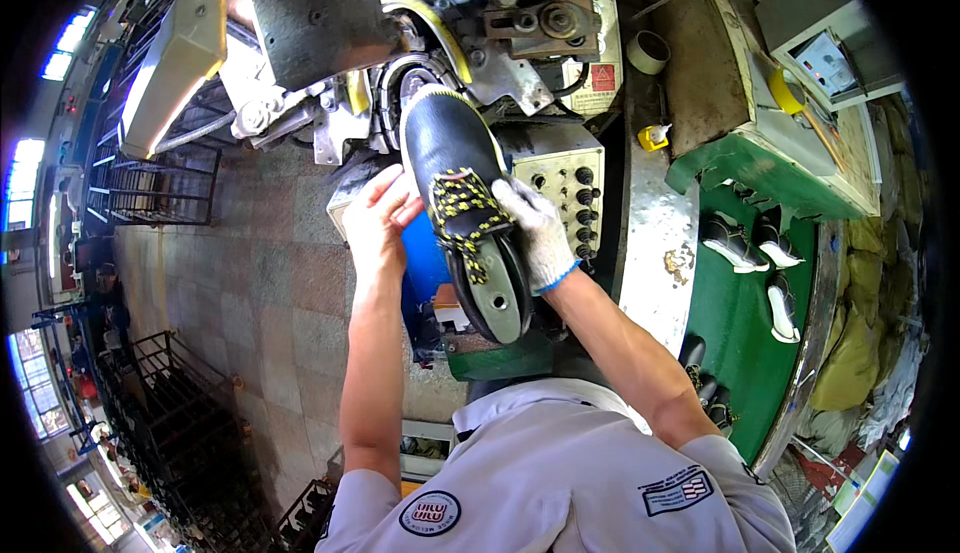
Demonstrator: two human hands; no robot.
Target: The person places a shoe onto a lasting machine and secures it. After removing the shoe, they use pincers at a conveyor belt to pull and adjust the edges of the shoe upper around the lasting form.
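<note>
A black safety-style shoe [445,138] with yellow-and-black laces stands toe-up in front of the machine, a grey-green last [497,288] filling its heel opening. My right hand [535,231], in a white knit glove with a blue cuff, grips the shoe's right side near the laces. At the shoe's left side is my bare left hand [383,208], its fingers apart and loosely bent, the tips close to the upper; whether they touch it I cannot tell. The toe is at the machine's curved clamp area [410,78], which it partly hides.
Beyond the shoe sits the machine's metal head [320,23], with a knob panel [565,193] to the right. Several shoes [735,241] lie on a green surface [735,323] at right, below a bench with a tape roll [648,52]. Metal racks [155,178] stand at left.
</note>
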